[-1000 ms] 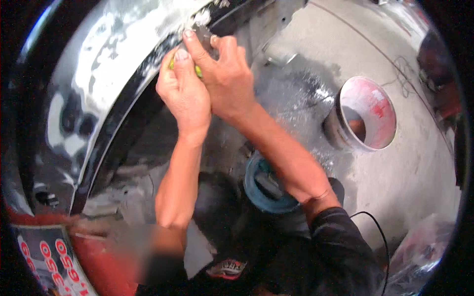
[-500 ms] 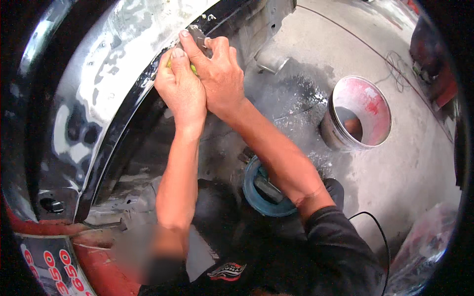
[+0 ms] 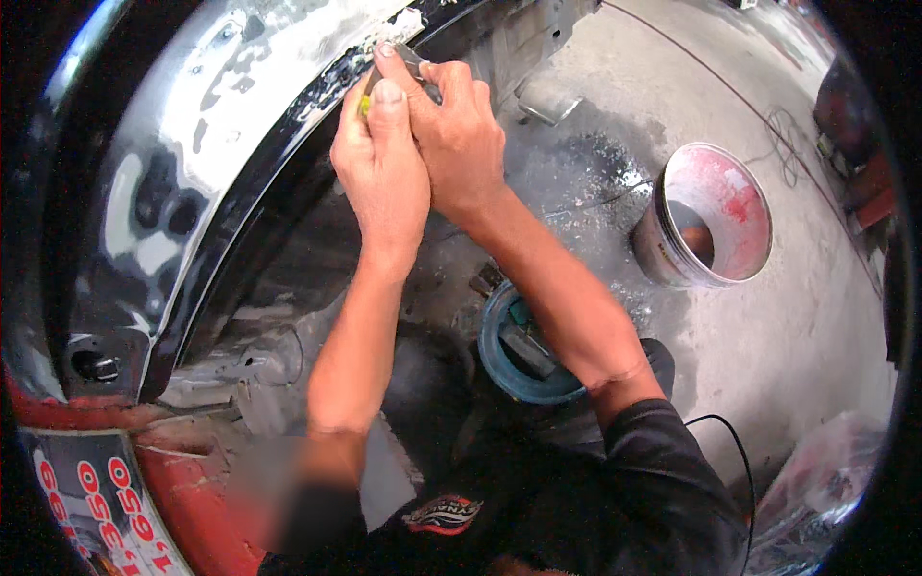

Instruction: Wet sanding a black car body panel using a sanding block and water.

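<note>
Both my hands are together at the black inner edge [image 3: 264, 178] of a car body panel [image 3: 226, 115], which is patched white and black. My left hand [image 3: 389, 182] is closed, thumb up, around a tool whose yellow-green part [image 3: 365, 106] peeks out beside the fingers. Pressed against it, my right hand [image 3: 461, 130] grips the tool's flat dark grey part [image 3: 413, 62]. Its thumb tip lies near the panel edge. White crumbs and flakes [image 3: 408, 23] cling to the edge just beyond the fingertips. The fingers cover most of the tool, so its exact kind is hidden.
A bucket [image 3: 661, 245] with a red-stained inside holds dark liquid on the wet concrete floor. Below my right forearm is a blue basin [image 3: 492, 360] with a grey block in it. A black cable [image 3: 741, 451] and clear plastic sheeting [image 3: 816, 499] lie at lower right.
The view has shifted, so hands and tool appear a little farther right and higher. Both hands keep their hold at the panel edge, and more white flakes show beside the fingertips.
</note>
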`<act>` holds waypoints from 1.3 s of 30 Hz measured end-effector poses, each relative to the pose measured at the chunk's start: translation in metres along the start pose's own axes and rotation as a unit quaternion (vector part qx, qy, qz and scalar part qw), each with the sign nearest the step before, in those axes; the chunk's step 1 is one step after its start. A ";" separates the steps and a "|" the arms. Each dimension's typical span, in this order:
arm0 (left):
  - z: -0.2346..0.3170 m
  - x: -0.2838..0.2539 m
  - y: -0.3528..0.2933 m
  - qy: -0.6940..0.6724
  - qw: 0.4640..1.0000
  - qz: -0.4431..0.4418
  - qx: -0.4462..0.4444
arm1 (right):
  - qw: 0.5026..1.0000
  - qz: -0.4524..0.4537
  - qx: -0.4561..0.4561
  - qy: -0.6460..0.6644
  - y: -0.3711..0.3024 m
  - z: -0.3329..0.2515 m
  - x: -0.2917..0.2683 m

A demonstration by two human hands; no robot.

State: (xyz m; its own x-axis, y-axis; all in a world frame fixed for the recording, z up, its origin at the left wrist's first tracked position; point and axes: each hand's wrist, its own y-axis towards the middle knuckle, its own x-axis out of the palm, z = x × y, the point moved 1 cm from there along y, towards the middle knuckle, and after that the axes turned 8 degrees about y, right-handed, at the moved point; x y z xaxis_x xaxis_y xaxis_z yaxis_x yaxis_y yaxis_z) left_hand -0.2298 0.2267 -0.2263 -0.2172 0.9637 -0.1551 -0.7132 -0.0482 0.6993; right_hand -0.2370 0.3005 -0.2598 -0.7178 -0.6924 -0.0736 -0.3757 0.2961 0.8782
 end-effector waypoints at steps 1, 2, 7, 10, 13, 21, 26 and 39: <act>-0.001 -0.004 -0.001 0.001 1.000 0.000 0.000 | 0.999 -0.013 -0.007 -0.028 -0.001 -0.002 -0.001; 0.000 -0.009 0.000 -0.001 1.000 0.001 -0.011 | 0.998 -0.025 -0.014 -0.055 0.000 -0.005 -0.001; -0.002 -0.010 0.008 -0.048 0.997 0.005 -0.058 | 0.997 -0.016 -0.013 -0.075 0.005 -0.009 0.005; -0.005 -0.007 0.015 -0.067 0.996 0.008 -0.050 | 0.999 -0.006 0.001 -0.048 0.009 -0.009 0.006; 0.000 -0.005 0.006 -0.088 0.993 0.005 -0.081 | 0.999 -0.008 0.004 -0.034 0.003 -0.006 0.002; -0.007 -0.005 0.017 -0.089 0.993 0.015 -0.079 | 0.998 0.019 -0.037 -0.041 0.013 0.000 0.011; -0.002 0.001 0.017 -0.100 0.992 0.028 -0.073 | 0.999 0.034 -0.038 -0.014 0.013 0.003 0.012; 0.000 0.005 0.029 -0.010 0.998 0.042 -0.042 | 0.998 0.028 -0.024 -0.045 0.016 0.006 0.020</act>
State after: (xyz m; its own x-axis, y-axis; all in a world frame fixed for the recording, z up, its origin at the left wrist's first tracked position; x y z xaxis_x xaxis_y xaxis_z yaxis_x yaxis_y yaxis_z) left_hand -0.2513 0.2298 -0.2072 -0.2647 0.9607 -0.0839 -0.7472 -0.1493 0.6476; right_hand -0.2610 0.2956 -0.2504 -0.7875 -0.6131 -0.0636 -0.3060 0.2993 0.9038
